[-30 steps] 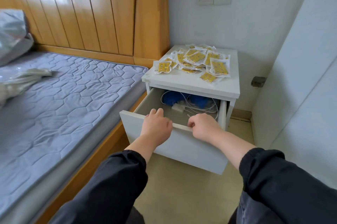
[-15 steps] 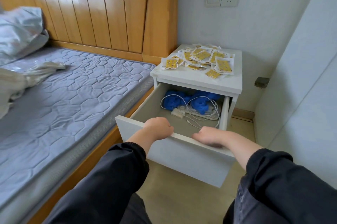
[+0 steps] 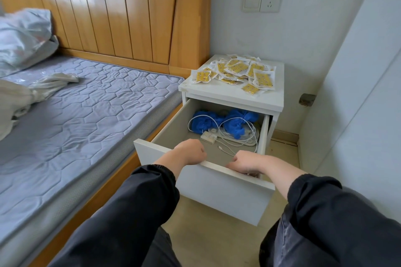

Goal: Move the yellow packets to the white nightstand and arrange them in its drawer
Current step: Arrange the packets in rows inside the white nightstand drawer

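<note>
The white nightstand (image 3: pixel 219 94) stands straight ahead of the hands, with its drawer (image 3: pixel 217 193) out toward the person and the front panel running left to right under both wrists. The yellow packets (image 3: pixel 236 71) lie in a loose heap on the nightstand top, beyond and above the hands, and I judge them nearer the right hand (image 3: pixel 245 161) than the left hand (image 3: pixel 189 151). Both hands curl over the panel's top edge, gripping it. Blue cloth (image 3: pixel 206 121) and white cables (image 3: pixel 238 136) lie at the drawer's far end, past the knuckles
</note>
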The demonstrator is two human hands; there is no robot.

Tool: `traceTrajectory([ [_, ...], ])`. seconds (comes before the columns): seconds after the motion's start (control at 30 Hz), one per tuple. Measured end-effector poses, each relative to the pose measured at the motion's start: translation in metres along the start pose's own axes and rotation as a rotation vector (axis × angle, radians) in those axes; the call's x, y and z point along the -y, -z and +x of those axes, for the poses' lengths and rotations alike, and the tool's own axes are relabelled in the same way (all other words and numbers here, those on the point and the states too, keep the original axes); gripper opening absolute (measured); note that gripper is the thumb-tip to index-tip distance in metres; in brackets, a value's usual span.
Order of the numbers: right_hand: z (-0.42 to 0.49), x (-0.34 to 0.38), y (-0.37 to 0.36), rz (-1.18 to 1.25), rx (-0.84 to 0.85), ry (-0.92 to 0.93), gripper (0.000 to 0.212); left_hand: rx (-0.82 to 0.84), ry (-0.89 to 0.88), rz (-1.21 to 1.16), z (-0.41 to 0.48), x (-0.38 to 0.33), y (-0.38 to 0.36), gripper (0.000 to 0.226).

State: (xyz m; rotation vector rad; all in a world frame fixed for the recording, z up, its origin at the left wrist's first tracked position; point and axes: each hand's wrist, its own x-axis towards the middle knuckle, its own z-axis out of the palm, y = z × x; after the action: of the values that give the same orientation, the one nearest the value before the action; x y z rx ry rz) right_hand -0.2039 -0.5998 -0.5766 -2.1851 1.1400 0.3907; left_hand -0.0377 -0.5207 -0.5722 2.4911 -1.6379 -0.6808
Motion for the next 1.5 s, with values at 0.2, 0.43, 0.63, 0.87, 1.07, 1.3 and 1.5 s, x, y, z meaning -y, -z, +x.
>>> traceTrajectory([
  [0.2, 0.009, -0.008, 0.009, 0.153, -0.119, 0.007, 0.023, 0.022, -0.064, -0.116, 0.012, -0.016, 0.011, 0.030],
  [0.43, 0.033, -0.022, 0.042, 0.066, -0.381, 0.041, 0.029, -0.163, -0.078, -0.274, 0.047, -0.027, 0.030, 0.027],
  [0.63, 0.057, -0.027, 0.093, 0.149, -0.624, 0.116, 0.019, -0.318, -0.124, -0.387, 0.092, -0.051, 0.053, 0.038],
  [0.87, 0.103, -0.046, 0.155, 0.046, -0.925, 0.151, 0.045, -0.365, -0.240, -0.212, 0.147, -0.062, 0.067, 0.055],
  [1.07, 0.156, -0.077, 0.186, 0.064, -0.979, -0.002, 0.071, -0.471, -0.267, 0.143, 0.203, -0.077, 0.084, 0.059],
  [1.3, 0.183, -0.081, 0.196, -0.060, -0.943, -0.001, 0.075, -0.615, -0.230, 0.118, 0.261, -0.076, 0.093, 0.060],
  [1.5, 0.191, -0.081, 0.202, 0.021, -0.837, -0.017, 0.082, -0.474, -0.308, 0.169, 0.273, -0.071, 0.087, 0.069],
])
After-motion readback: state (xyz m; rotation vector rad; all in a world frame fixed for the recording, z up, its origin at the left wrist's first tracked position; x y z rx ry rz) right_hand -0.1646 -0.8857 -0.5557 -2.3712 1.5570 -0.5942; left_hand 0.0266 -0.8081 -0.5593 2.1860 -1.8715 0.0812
